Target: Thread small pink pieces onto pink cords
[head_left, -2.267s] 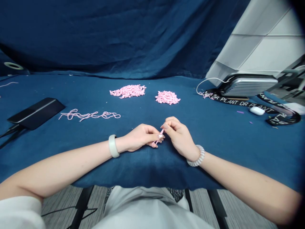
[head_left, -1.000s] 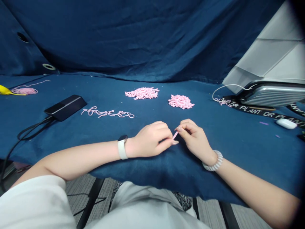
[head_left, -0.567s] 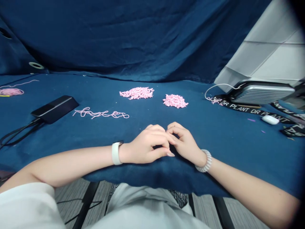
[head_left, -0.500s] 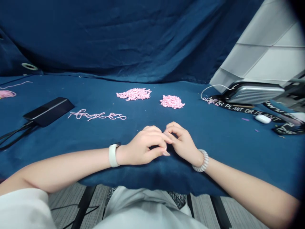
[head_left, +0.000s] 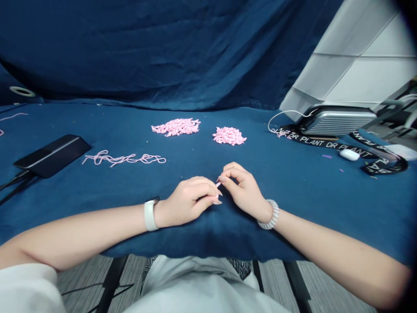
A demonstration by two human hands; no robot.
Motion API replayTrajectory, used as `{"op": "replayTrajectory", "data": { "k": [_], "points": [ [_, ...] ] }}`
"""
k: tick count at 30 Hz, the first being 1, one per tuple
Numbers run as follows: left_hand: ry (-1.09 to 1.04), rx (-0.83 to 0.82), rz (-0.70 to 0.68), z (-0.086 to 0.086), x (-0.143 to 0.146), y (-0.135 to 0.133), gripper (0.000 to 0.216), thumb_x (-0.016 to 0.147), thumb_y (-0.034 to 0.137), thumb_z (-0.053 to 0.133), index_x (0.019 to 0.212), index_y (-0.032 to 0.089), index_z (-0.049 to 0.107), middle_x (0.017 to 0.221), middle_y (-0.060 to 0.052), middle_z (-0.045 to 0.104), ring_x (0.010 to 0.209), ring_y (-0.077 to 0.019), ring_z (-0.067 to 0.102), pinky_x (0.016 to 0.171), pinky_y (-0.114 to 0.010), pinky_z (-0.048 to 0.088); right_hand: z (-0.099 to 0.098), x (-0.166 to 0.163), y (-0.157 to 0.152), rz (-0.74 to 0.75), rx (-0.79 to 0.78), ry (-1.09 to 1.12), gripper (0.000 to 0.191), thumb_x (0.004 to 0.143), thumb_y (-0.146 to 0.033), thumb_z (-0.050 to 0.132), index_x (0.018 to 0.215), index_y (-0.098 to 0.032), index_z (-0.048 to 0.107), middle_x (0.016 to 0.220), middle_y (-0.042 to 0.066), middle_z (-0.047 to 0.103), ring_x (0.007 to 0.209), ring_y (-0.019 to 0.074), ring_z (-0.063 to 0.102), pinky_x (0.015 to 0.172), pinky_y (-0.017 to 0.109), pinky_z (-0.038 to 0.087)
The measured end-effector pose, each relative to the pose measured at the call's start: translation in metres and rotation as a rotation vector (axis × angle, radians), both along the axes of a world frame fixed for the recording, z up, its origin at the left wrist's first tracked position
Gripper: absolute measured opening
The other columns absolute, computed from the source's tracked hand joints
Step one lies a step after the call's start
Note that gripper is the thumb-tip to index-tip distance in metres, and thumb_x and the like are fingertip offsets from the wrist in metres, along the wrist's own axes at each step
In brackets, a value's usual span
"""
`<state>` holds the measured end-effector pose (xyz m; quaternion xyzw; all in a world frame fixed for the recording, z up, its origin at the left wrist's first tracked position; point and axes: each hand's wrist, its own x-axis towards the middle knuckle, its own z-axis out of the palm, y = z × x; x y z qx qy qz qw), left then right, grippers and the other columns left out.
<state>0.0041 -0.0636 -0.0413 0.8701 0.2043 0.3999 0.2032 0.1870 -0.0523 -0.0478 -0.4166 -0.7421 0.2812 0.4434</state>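
My left hand (head_left: pixel 190 200) is closed, thumb and fingers pinched on a short, pale pink strand (head_left: pixel 218 184). The strand's other end is in the fingertips of my right hand (head_left: pixel 243 189), also closed in a pinch. Only a small piece of it shows between the two hands, so I cannot make out its full length. Beyond them on the blue cloth lie two heaps of small pink knotted bits, a wider heap (head_left: pixel 177 127) and a rounder heap (head_left: pixel 230 135). Loose pink string (head_left: pixel 125 159) lies in loops to the left.
At left, a black device (head_left: pixel 54 155) with cables lies on the blue cloth (head_left: pixel 182 163). A silver ribbed device (head_left: pixel 342 121) stands at right, near a black lettered strap (head_left: pixel 316 141) and a white earbud case (head_left: pixel 349 154). A blue curtain (head_left: pixel 156 52) hangs behind.
My hands have drawn slightly apart, and the pale pink strand now shows between the fingertips. The whole view has shifted a little, so the table things appear further left.
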Motion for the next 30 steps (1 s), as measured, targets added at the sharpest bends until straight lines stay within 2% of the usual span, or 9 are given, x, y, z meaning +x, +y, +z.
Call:
{"op": "replayTrajectory", "data": {
  "k": [8, 12, 17, 25, 30],
  "points": [
    [0.036, 0.029, 0.005, -0.0012, 0.0025, 0.0004, 0.013, 0.085, 0.017, 0.052, 0.075, 0.015, 0.060, 0.080, -0.007, 0.067, 0.080, -0.0146, 0.061, 0.079, -0.029, 0.049, -0.0016, 0.0001, 0.0014, 0.001, -0.023, -0.020, 0.021, 0.085, -0.020, 0.053, 0.064, -0.017, 0.055, 0.077, 0.002, 0.053, 0.073, 0.0129, 0.052, 0.072, 0.028, 0.041],
    [0.041, 0.072, 0.053, -0.0020, 0.0017, 0.0008, 0.011, 0.085, 0.017, 0.052, 0.078, 0.015, 0.060, 0.083, -0.008, 0.068, 0.080, -0.0150, 0.061, 0.079, -0.029, 0.049, -0.0016, 0.0009, 0.0007, -0.008, -0.018, -0.021, 0.021, 0.085, -0.022, 0.053, 0.065, -0.017, 0.055, 0.077, 0.002, 0.054, 0.073, 0.0134, 0.052, 0.072, 0.028, 0.041],
    [0.071, 0.146, 0.042, -0.0021, 0.0023, -0.0019, 0.011, 0.085, 0.018, 0.052, 0.079, 0.015, 0.060, 0.083, -0.008, 0.068, 0.082, -0.0158, 0.062, 0.081, -0.031, 0.048, -0.0014, 0.0023, -0.0002, 0.001, 0.021, -0.033, 0.021, 0.084, -0.025, 0.054, 0.065, -0.017, 0.056, 0.077, 0.003, 0.054, 0.074, 0.0141, 0.052, 0.073, 0.029, 0.041],
    [0.172, 0.166, 0.082, -0.0025, 0.0033, 0.0005, 0.015, 0.087, 0.023, 0.048, 0.080, 0.016, 0.060, 0.084, -0.007, 0.067, 0.084, -0.0164, 0.061, 0.082, -0.032, 0.046, -0.0043, 0.0000, 0.0048, -0.035, 0.015, -0.033, 0.023, 0.083, -0.029, 0.053, 0.064, -0.017, 0.056, 0.077, 0.003, 0.056, 0.073, 0.0144, 0.052, 0.071, 0.029, 0.042],
    [0.206, 0.168, 0.080, -0.0052, 0.0052, 0.0017, 0.016, 0.087, 0.023, 0.047, 0.081, 0.016, 0.060, 0.085, -0.007, 0.067, 0.085, -0.0168, 0.060, 0.082, -0.033, 0.045, -0.0067, -0.0026, 0.0083, -0.054, -0.081, -0.006, 0.027, 0.080, -0.034, 0.053, 0.059, -0.016, 0.054, 0.073, 0.003, 0.055, 0.070, 0.0141, 0.050, 0.069, 0.029, 0.040]
  ]
}}
